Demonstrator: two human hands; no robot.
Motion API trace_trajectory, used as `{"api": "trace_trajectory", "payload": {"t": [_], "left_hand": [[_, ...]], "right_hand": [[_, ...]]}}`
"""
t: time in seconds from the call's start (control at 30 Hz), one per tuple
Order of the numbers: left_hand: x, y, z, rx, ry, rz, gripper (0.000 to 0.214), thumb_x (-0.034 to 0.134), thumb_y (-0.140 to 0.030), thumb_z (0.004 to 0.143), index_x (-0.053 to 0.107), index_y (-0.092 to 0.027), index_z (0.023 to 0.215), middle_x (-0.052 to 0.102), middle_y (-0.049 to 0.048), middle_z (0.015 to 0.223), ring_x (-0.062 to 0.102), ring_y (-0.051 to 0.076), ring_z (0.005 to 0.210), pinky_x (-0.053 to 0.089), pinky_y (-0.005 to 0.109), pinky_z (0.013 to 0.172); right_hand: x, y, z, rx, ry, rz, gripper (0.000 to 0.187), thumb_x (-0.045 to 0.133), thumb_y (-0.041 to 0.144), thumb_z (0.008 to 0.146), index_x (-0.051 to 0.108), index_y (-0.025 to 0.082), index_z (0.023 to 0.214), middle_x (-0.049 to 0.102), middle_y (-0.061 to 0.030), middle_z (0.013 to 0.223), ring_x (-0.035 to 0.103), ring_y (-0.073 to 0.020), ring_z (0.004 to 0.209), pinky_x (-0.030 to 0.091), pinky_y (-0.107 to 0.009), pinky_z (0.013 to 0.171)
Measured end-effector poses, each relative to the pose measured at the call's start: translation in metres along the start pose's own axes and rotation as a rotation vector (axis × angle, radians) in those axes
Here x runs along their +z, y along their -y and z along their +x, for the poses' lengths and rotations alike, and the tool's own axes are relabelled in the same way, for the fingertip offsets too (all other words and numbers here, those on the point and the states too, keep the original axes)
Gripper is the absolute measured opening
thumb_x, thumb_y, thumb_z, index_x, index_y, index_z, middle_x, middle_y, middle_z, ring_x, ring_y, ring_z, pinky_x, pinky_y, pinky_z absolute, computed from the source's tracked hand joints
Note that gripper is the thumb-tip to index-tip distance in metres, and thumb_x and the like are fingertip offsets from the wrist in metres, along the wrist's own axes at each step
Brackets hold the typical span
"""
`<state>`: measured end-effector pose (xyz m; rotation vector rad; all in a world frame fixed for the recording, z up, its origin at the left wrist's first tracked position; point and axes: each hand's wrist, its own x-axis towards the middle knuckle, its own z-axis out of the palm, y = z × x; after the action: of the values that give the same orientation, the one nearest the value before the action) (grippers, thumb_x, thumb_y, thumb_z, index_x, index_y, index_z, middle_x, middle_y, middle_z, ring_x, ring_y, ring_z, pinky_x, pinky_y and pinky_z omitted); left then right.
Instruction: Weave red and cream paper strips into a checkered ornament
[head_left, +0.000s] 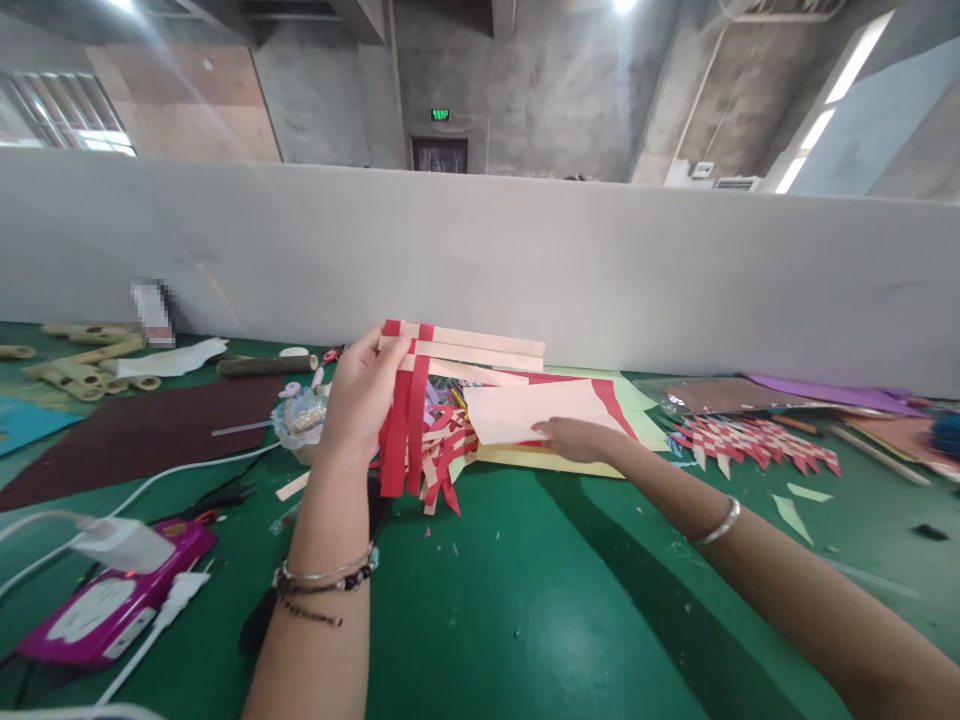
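Note:
My left hand [367, 385] pinches a piece of woven paper strips [420, 365] at its upper left corner, holding it raised over the table. Its red strips hang down and its pale peach strips stretch out to the right. On the right, my right hand [581, 440] is at the lower edge of a pale peach paper sheet [551, 405], fingers closed on that edge. Red paper [622, 410] shows beneath that sheet, with yellow and light green paper under it. Behind the hanging strips lies a pile of red and peach woven strips [446, 455].
A green table [480, 600] spreads below. Finished-looking red and peach weaving [757, 443] lies at right. At left are a purple power strip [120, 600] with white cables, dark brown paper [150, 430], bamboo pieces [90, 375] and a small container [300, 420]. A white partition [480, 260] stands behind.

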<state>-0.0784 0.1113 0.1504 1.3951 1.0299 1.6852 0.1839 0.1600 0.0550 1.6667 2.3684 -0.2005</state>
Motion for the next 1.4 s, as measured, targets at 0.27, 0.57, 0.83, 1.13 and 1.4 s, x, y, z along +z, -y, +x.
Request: {"api": "trace_trajectory", "payload": {"t": [0.27,0.57,0.83,1.13,1.4], "left_hand": [[0.0,0.003,0.0,0.026,0.005,0.018,0.014,0.056,-0.032,0.074,0.06,-0.019,0.074,0.053,-0.0029,0.059,0.051,0.01,0.053,0.039,0.018,0.047],[0.001,0.001,-0.001,0.058,-0.001,0.014,0.014,0.055,-0.032,0.074,0.059,-0.019,0.072,0.054,-0.0023,0.061,0.05,0.01,0.053,0.039,0.017,0.047],[-0.001,-0.001,-0.001,0.037,0.012,-0.013,0.014,0.056,-0.033,0.072,0.059,-0.02,0.074,0.056,-0.0029,0.059,0.055,0.012,0.055,0.043,0.02,0.051],[0.004,-0.005,-0.003,0.041,-0.021,0.001,0.018,0.058,-0.037,0.071,0.058,-0.019,0.07,0.055,-0.0023,0.06,0.054,0.012,0.057,0.04,0.019,0.05],[0.0,0.001,0.0,0.039,0.002,-0.012,0.015,0.056,-0.034,0.073,0.059,-0.02,0.074,0.054,-0.003,0.061,0.052,0.011,0.054,0.04,0.02,0.05]], "right_hand": [[0.029,0.0,-0.008,-0.085,0.005,0.019,0.079,0.052,0.037,0.072,0.016,0.021,0.14,0.023,-0.0156,0.143,0.031,-0.0328,0.125,0.034,-0.044,0.091],[0.033,-0.005,0.0,0.022,-0.09,-0.12,0.053,0.045,0.013,0.074,0.037,0.022,0.126,0.055,-0.0123,0.11,0.053,-0.0255,0.099,0.039,-0.034,0.074],[0.026,-0.017,0.018,0.171,-0.194,-0.208,0.04,0.046,0.029,0.086,0.043,0.017,0.123,0.056,-0.0125,0.111,0.052,-0.025,0.103,0.037,-0.043,0.086],[0.01,-0.046,0.032,0.404,-0.285,-0.156,0.03,0.047,0.033,0.087,0.052,0.015,0.111,0.056,-0.0074,0.109,0.055,-0.0176,0.094,0.046,-0.038,0.08],[-0.014,-0.073,0.027,0.532,-0.451,-0.085,0.034,0.035,0.02,0.084,0.051,0.015,0.114,0.057,-0.0154,0.105,0.054,-0.0254,0.092,0.039,-0.03,0.066]]}}
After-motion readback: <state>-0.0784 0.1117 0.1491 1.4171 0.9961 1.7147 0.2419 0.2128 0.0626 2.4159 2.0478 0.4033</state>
